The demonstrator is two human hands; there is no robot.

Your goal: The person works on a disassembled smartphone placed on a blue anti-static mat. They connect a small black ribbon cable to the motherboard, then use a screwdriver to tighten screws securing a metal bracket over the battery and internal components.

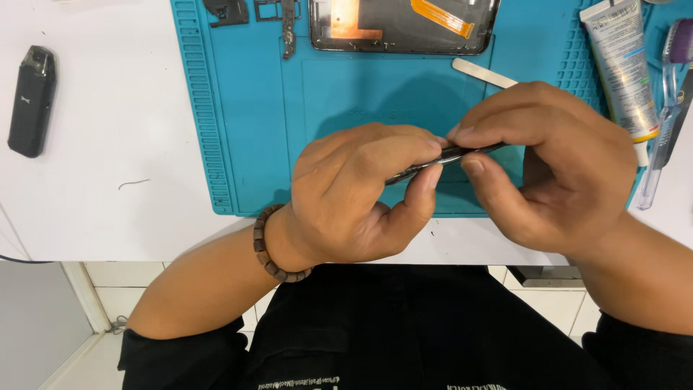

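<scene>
Fingers [426, 148] of both hands are pinched shut on one thin dark strip [442, 157], seen edge-on, so what it is cannot be told; it hangs tilted, higher at its right end, just above the lower middle of the blue mat [253, 130]. Far to the left, on the smooth white table [108, 108], lies a small black device [32, 100] with rounded corners and a clear top end, and near it a short curl of thin wire [133, 183]. Below the table edge, pale floor tiles [115, 285] show. The mat is soft-looking rubber, with rows of small slots along its left side and a shallow rectangular field pressed into its middle. At its top edge sit small dark metal parts [249, 11] and a narrow bracket, then an opened phone back [404, 25] with a dark frame, a copper-coloured patch and an orange flat cable. The left hand [354, 195], with a bracelet [268, 245] of brown beads on its wrist, clamps the strip's lower left end between thumb and curled fingers. The right hand [548, 166] grips the upper right end the same way, thumb beneath and forefinger on top. Behind it a flat pale stick [480, 72] lies on the mat. At the far right rest a white glue tube [624, 68] and a clear-handled toothbrush [668, 94]. Black sleeves and a black shirt fill the bottom.
</scene>
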